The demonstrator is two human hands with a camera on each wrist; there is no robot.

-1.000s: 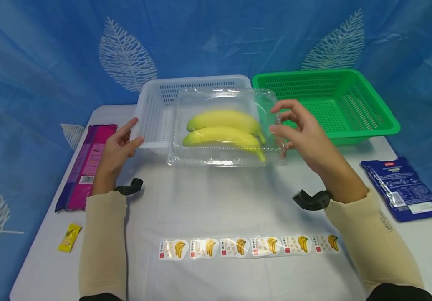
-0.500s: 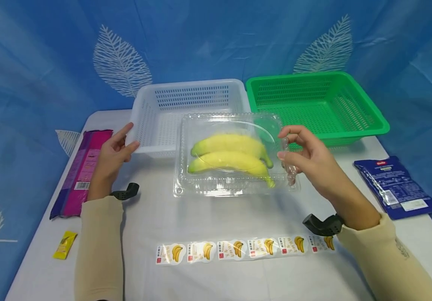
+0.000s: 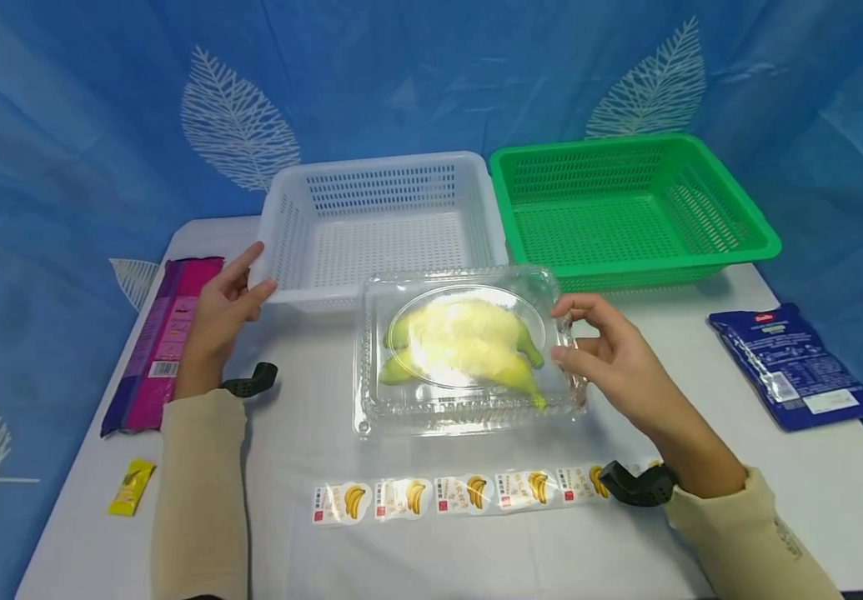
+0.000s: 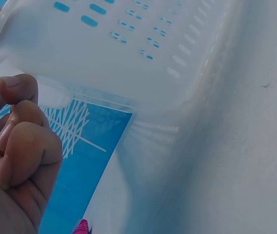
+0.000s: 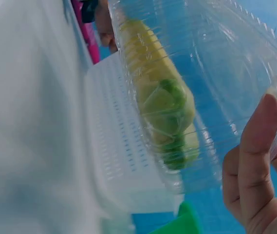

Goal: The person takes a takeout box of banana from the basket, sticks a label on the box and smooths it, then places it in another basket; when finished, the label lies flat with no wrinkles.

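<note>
A clear plastic clamshell box (image 3: 431, 412) with two yellow-green bananas (image 3: 469, 346) inside hangs in front of the baskets, its lid closed and catching glare. My right hand (image 3: 607, 358) pinches the box by its right edge, thumb on the near side. In the right wrist view the banana ends (image 5: 170, 122) show through the box wall. At the white basket's (image 3: 378, 296) left front corner, my left hand (image 3: 217, 321) holds the rim between thumb and forefinger; its other fingers (image 4: 31, 146) curl below, as the left wrist view shows.
A green basket (image 3: 641, 271) stands right of the white one. Across the front lies a strip of banana stickers (image 3: 472, 496). At left are a pink-purple packet (image 3: 168, 333) and a small yellow sachet (image 3: 131, 487); a dark blue pouch (image 3: 795, 367) lies at right.
My right hand has brought the clamshell box with bananas out from over the white basket, toward me and lower. My left hand has stayed at the basket's corner.
</note>
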